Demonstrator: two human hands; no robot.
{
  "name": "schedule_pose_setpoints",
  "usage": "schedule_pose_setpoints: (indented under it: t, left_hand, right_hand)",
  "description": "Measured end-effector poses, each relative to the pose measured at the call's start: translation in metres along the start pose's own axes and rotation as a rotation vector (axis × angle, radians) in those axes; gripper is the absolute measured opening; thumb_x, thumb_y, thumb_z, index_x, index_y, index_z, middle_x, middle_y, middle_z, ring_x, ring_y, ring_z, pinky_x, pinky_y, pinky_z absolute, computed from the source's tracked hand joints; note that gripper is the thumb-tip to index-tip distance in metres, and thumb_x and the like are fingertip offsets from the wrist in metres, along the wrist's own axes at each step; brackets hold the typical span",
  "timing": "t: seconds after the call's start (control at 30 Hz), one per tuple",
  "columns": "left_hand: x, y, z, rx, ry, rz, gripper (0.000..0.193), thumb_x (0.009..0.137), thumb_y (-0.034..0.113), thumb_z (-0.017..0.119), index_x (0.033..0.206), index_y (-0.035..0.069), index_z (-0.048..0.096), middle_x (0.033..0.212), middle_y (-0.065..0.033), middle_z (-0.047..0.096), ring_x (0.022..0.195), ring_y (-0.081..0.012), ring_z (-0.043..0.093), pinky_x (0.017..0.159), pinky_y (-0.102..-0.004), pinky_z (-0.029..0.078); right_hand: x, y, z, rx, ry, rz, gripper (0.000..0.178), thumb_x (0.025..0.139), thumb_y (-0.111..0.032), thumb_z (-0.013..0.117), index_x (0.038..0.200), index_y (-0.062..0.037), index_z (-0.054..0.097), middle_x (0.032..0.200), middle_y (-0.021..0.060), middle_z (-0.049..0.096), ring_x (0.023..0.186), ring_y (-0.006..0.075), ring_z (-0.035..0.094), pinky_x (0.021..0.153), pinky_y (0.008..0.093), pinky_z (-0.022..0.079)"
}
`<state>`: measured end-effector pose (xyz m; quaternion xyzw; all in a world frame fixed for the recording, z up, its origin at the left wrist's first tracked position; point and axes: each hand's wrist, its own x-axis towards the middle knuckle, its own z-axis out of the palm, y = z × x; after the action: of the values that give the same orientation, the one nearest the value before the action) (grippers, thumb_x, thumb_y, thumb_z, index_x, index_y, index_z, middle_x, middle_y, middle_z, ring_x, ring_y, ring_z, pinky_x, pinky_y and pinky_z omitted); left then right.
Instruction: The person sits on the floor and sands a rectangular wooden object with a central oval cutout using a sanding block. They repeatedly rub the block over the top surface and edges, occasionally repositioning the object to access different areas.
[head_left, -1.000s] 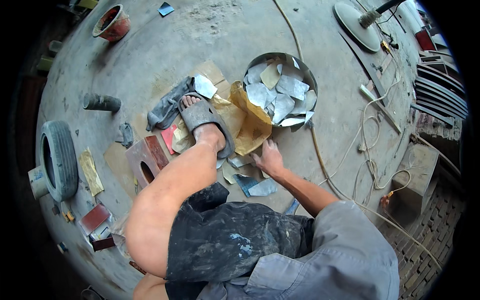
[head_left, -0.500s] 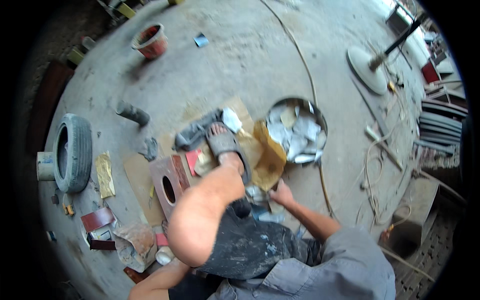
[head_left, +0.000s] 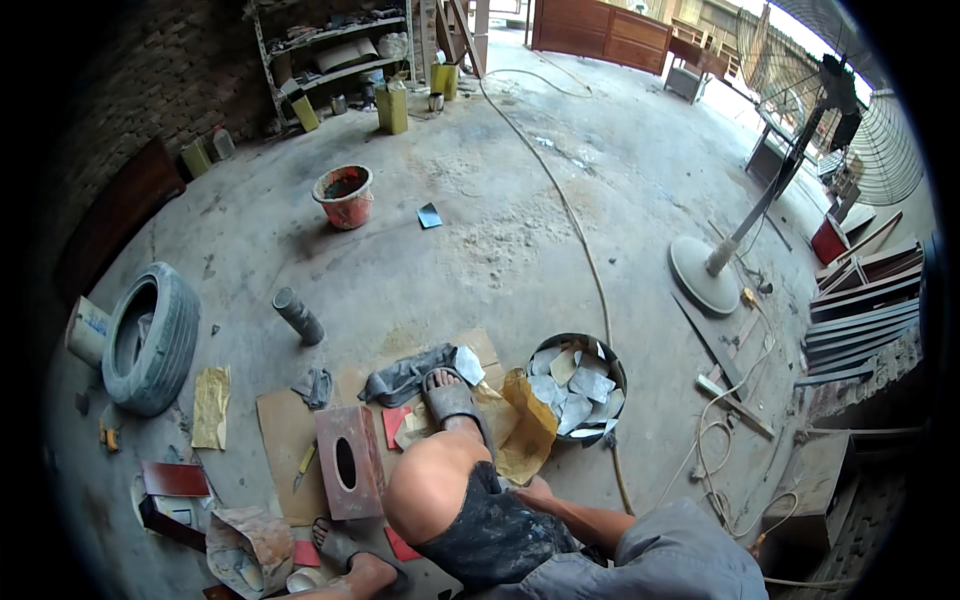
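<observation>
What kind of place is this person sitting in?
Probably a workshop or work yard. The bare concrete floor is dusty and strewn with scraps, an old tyre lies on it, and a metal bowl holds sheet offcuts beside a big standing fan.

The floor (head_left: 480,250) was bare concrete, matt, rough and dusty, and under the person's raised knee lay flat sheets of brown cardboard (head_left: 285,440), dull and scuffed. The round basin (head_left: 612,365) looked like dark, worn metal and held grey, matt torn paper pieces (head_left: 575,385), with a crumpled yellow-brown paper sheet (head_left: 527,430) beside it and a limp grey cloth (head_left: 405,375) near the rubbery sandal (head_left: 452,400). The tyre (head_left: 150,345) was matt black rubber, the bucket (head_left: 344,196) a stained orange plastic, and the reddish box (head_left: 348,462) seemed painted wood with a smooth, dulled face.
</observation>
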<state>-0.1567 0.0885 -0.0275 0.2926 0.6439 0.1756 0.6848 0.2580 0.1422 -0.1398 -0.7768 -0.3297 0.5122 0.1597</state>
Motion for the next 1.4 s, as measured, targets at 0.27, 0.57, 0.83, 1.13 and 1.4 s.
schedule_pose_setpoints:
  t: [0.27,0.57,0.83,1.13,1.4]
  left_hand:
    - [-0.018,-0.012,-0.08,-0.109,0.113,0.035,0.033,0.106,0.023,0.061,0.127,-0.002,0.066,0.112,-0.0163,0.074,0.099,-0.0281,0.074,0.088,-0.0464,0.062]
    - [-0.037,-0.009,-0.124,-0.159,0.152,0.116,0.032,0.106,0.022,0.061,0.127,-0.002,0.066,0.112,-0.0164,0.074,0.099,-0.0286,0.074,0.088,-0.0471,0.062]
    - [-0.028,0.096,-0.147,-0.16,-0.044,0.325,0.041,0.106,0.026,0.064,0.136,-0.002,0.065,0.118,-0.013,0.075,0.107,-0.0254,0.074,0.093,-0.0428,0.06]
    - [-0.052,0.152,-0.104,-0.537,-0.214,0.344,0.053,0.109,0.042,0.057,0.137,-0.003,0.06,0.127,-0.0186,0.071,0.118,-0.0296,0.07,0.106,-0.0431,0.056]
    - [-0.009,0.048,-0.076,-0.592,-0.081,0.258,0.035,0.109,0.03,0.06,0.124,0.001,0.07,0.119,-0.0124,0.075,0.109,-0.0231,0.074,0.098,-0.0407,0.061]
  right_hand:
    - [0.03,0.025,-0.012,0.092,-0.231,-0.03,0.035,0.087,-0.035,0.077,0.092,-0.0007,0.074,0.078,0.0057,0.072,0.07,0.0183,0.068,0.066,0.0345,0.053]
    - [-0.024,-0.005,-0.087,-0.217,-0.201,-0.328,0.04,0.088,-0.033,0.067,0.109,0.0008,0.073,0.095,0.0187,0.076,0.087,0.0265,0.073,0.078,0.0422,0.055]
    - [-0.073,-0.324,-0.19,-0.408,0.243,-1.474,0.047,0.085,0.002,0.063,0.132,-0.005,0.068,0.086,0.0215,0.06,0.077,0.0429,0.06,0.067,0.0521,0.049]
    - [-0.149,-0.394,0.068,-1.117,-0.3,-1.517,0.062,0.088,-0.005,0.061,0.147,-0.0223,0.059,0.121,0.0162,0.062,0.097,0.0388,0.069,0.078,0.0476,0.06]
    - [-0.143,-0.269,0.166,-0.944,-0.627,-1.625,0.056,0.086,-0.01,0.069,0.142,-0.0096,0.059,0.119,0.0142,0.061,0.113,0.0338,0.063,0.091,0.045,0.054]
